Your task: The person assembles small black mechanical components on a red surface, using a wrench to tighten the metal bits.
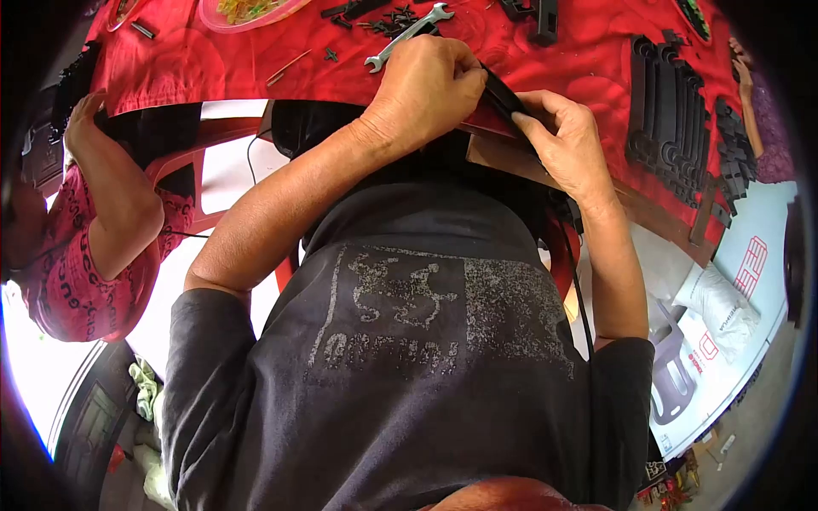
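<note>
A long, narrow black part (pixel 501 95) slants across the front edge of the red-covered table (pixel 341 38), between my two hands. My left hand (pixel 433 89) is closed around its upper end, with fingers curled and the thumb bent. Lower down, my right hand (pixel 561 143) pinches the other end between thumb and fingers. Just beyond my left hand lies a double open-ended wrench (pixel 407 38). Small black pieces (pixel 394 19) are scattered behind the wrench. My left hand hides part of the black part.
Long black parts (pixel 669 106) lie stacked at the right, beside smaller black blocks (pixel 731 153). A pink-rimmed bowl (pixel 256 19) of small coloured pieces stands at the far left. A thin stick (pixel 288 68) lies nearby. One person (pixel 111 204) sits at left; another person's arm (pixel 750 102) shows at right.
</note>
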Available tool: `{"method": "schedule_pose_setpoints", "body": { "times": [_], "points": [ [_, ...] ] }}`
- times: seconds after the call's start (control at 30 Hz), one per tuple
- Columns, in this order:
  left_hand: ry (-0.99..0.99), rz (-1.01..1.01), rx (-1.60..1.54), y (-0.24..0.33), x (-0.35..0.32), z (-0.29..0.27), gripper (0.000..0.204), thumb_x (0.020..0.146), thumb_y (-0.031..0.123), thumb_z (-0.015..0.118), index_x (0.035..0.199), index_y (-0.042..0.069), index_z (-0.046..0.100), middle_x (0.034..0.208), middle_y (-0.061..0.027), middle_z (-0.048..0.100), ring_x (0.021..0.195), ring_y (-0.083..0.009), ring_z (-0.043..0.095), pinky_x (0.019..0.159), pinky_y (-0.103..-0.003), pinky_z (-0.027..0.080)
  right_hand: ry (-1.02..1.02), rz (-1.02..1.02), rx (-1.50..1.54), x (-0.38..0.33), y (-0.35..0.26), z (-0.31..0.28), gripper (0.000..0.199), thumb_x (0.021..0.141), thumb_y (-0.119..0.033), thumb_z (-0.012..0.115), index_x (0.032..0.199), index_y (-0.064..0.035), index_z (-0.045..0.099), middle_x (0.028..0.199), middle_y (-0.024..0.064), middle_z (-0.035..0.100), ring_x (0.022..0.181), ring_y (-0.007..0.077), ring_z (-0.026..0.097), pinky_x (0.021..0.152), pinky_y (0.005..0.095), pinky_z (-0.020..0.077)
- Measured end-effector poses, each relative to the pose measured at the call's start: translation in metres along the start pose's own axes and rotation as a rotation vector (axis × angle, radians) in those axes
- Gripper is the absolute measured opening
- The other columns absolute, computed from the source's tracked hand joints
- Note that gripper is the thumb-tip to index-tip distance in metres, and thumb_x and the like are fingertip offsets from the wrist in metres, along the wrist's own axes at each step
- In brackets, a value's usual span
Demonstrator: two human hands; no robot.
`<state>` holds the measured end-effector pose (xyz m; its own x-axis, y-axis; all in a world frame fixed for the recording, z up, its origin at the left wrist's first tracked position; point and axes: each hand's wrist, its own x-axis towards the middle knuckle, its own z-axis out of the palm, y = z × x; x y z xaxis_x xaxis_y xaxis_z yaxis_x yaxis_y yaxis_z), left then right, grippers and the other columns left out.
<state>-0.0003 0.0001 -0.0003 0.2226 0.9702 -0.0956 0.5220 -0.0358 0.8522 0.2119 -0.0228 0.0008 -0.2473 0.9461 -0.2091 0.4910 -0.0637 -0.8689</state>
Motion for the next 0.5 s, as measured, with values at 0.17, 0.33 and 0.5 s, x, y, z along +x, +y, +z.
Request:
{"method": "schedule_pose_setpoints", "body": {
  "times": [0.17, 0.33, 0.5],
  "points": [
    [-0.132, -0.13, -0.068, 0.008, 0.004, -0.016, 0.021, 0.09, 0.016, 0.067, 0.096, -0.003, 0.071, 0.063, -0.007, 0.066, 0.049, -0.0119, 0.061, 0.049, -0.027, 0.05, -0.001, -0.03, -0.048, 0.0, 0.0, 0.002, 0.023, 0.088, -0.01, 0.066, 0.107, 0.0016, 0.072, 0.092, 0.0153, 0.075, 0.085, 0.0185, 0.071, 0.08, 0.0318, 0.0526],
    [-0.047, 0.098, 0.111, -0.001, 0.005, -0.017, 0.021, 0.088, 0.018, 0.069, 0.095, 0.0, 0.075, 0.065, -0.0095, 0.067, 0.057, -0.0135, 0.064, 0.055, -0.031, 0.051, -0.003, -0.038, -0.06, 0.0, -0.005, 0.002, 0.023, 0.088, -0.011, 0.067, 0.106, 0.0014, 0.073, 0.092, 0.0155, 0.075, 0.086, 0.0185, 0.071, 0.08, 0.0322, 0.0529],
    [-0.016, 0.128, 0.165, -0.001, 0.005, -0.018, 0.021, 0.085, 0.019, 0.07, 0.092, 0.001, 0.076, 0.068, -0.0157, 0.068, 0.061, -0.0219, 0.068, 0.061, -0.036, 0.053, -0.004, -0.031, -0.063, -0.001, -0.009, 0.001, 0.023, 0.088, -0.011, 0.068, 0.107, 0.001, 0.073, 0.095, 0.0147, 0.075, 0.089, 0.0183, 0.071, 0.084, 0.0313, 0.0528]
  ]
}}
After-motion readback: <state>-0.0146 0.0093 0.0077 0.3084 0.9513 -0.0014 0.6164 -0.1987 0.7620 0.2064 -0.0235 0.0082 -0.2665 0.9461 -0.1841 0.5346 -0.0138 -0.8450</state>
